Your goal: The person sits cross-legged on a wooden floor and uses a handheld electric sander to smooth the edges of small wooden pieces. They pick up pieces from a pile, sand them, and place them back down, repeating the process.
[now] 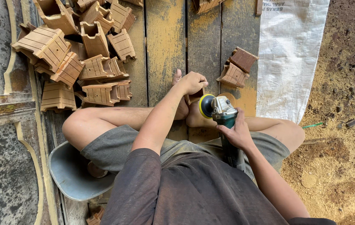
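hands [213, 106]: two; grinder [219, 110]: one; block [194, 96]: one.

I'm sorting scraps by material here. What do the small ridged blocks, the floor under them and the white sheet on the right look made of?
The ridged blocks look like reddish-brown wood, bare and matt, with cut grooves and visible grain. The floor planks seem to be worn wood, with patchy yellow paint or dust and gaps between boards. The white sheet looks like woven plastic sacking, with a fine weave and a slight sheen.
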